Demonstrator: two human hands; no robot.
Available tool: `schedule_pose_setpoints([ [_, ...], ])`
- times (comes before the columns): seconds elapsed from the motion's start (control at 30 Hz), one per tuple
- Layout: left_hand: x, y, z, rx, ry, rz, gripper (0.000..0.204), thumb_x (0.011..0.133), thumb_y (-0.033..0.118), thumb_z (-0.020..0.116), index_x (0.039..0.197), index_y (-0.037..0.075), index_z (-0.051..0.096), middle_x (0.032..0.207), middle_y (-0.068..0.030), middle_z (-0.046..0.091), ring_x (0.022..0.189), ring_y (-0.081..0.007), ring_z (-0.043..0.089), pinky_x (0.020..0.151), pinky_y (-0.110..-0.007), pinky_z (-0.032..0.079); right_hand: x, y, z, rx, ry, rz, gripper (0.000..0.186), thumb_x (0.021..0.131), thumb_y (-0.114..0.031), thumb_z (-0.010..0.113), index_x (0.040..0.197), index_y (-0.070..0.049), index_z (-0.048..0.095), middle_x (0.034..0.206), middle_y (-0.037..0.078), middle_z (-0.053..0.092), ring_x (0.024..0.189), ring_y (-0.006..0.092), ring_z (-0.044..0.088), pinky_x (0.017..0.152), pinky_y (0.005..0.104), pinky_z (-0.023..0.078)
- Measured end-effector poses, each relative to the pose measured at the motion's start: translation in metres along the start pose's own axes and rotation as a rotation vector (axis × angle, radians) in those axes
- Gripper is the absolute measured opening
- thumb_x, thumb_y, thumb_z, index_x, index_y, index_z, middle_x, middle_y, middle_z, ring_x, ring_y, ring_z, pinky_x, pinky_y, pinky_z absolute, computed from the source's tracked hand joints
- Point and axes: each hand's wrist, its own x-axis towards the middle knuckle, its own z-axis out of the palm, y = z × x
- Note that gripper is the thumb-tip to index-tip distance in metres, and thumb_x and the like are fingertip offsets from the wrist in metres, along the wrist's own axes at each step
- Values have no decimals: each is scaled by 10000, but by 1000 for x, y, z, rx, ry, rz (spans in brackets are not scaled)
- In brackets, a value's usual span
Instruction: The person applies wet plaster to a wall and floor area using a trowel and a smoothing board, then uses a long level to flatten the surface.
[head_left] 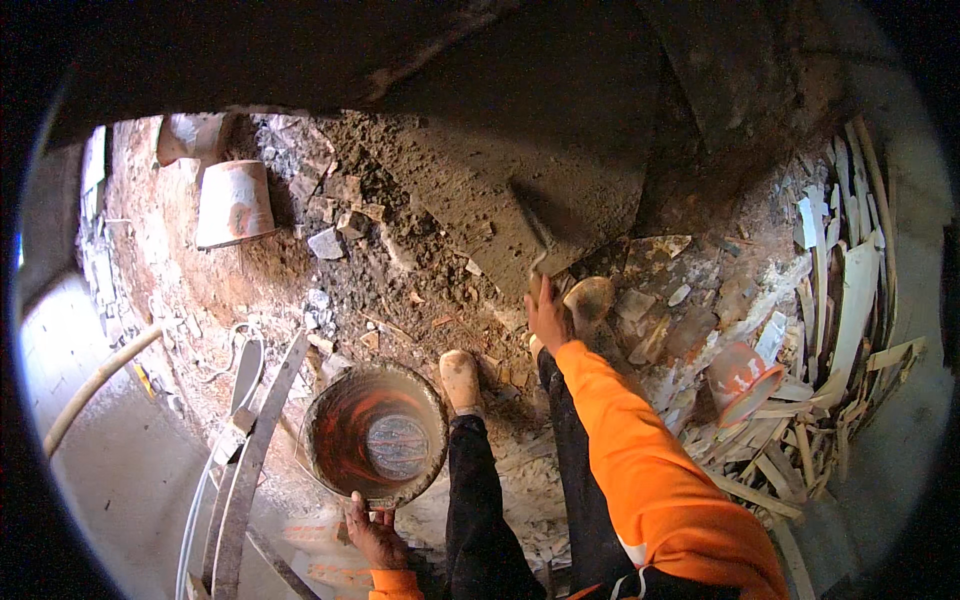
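Observation:
My right hand (548, 318) is closed around the handle of a trowel (541, 235), whose dark blade lies against the grey mortar-covered slab (590, 185) ahead of me. Down at the left, my left hand (376, 532) grips the near rim of a round bucket (330, 430). That bucket is tipped so its inside faces me. Grey mortar coats its rim, and reddish-orange streaks show on the inner wall around a greyish bottom. Crumbly dark mortar and rubble (370, 215) lie to the left of the slab. The trowel's tip is hard to make out in the shade.
An upturned whitish bucket (235, 205) stands at the far left. A reddish bucket (743, 383) lies among wood strips (850, 300) on the right. Planks (255, 440) and a bent pole (100, 385) rise at the left. My shoe (461, 382) rests amid debris.

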Motion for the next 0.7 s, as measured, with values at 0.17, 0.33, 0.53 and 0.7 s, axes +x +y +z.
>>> schedule_pose_setpoints([
  [0.17,7,0,-18,-85,52,-32,375,782,307,672,1030,92,492,916,-11,450,759,-154,469,670,-322,459,-57,13,3,-465,-443,-214,599,935,-337,374,1397,-34,142,1335,282,334,1166,411,423,912,460,404],
  [0.33,25,-6,-38,-27,4,-37,378,832,333,609,1100,84,514,1002,-25,566,847,-176,549,778,-337,465,-52,39,33,-103,-133,76,590,924,-329,395,1373,-23,164,1312,289,342,1112,425,456,859,491,429],
  [0.53,22,0,-20,-91,13,-32,394,821,307,622,1129,89,509,1030,-24,549,896,-176,522,794,-332,451,-6,37,55,-686,-119,-689,518,908,-270,442,1315,10,286,1126,295,486,895,406,567,760,441,478],
  [0.7,20,0,-24,-100,61,-27,268,814,275,651,943,104,489,901,-10,509,775,-149,496,660,-305,465,100,-132,53,51,313,-240,498,894,-286,474,1254,45,383,1072,227,545,929,359,539,824,422,445],
])
